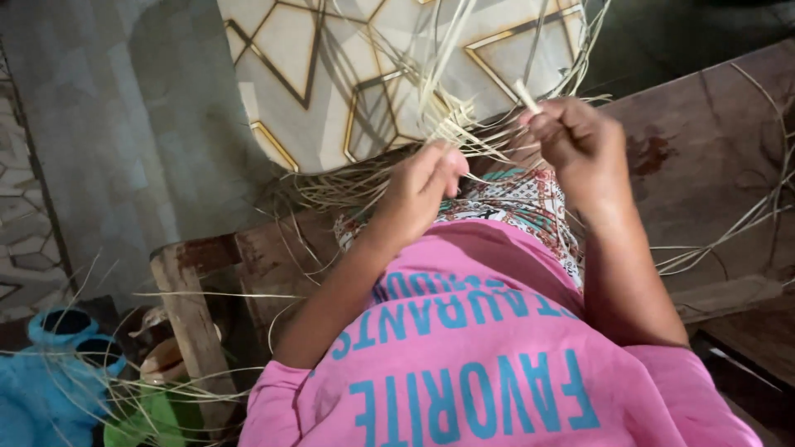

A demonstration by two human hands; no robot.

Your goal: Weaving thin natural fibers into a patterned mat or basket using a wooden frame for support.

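Grey concrete floor at far left, with a blue moulded plastic item and a green object at the bottom-left corner; no labels or packages legible there. Worn wooden bench spanning the middle and right, reddish stains on its top.

Pale cushion with gold geometric lines at top centre, just behind the work. Loose pale strips trailing over the bench edge and down toward the floor.

Left hand: fingers curled, pinching thin strips near the crossing point of the bundle. Partly woven strip bundle located between the two hands, above the lap, fanning upward against the cushion.

Right hand: closed in a pinch on a single flat strip end (tip protruding above the fingers).

Handling judgement: very light, flexible along the length, probably springy and prone to kinking or splitting if bent sharply. Dry surface, likely low slip. Best hold: close to the woven crossing, between thumb and fingertips, not at the free ends.

Printed matter: pink shirt with blue block lettering across the front; patterned multicolour cloth on the lap.
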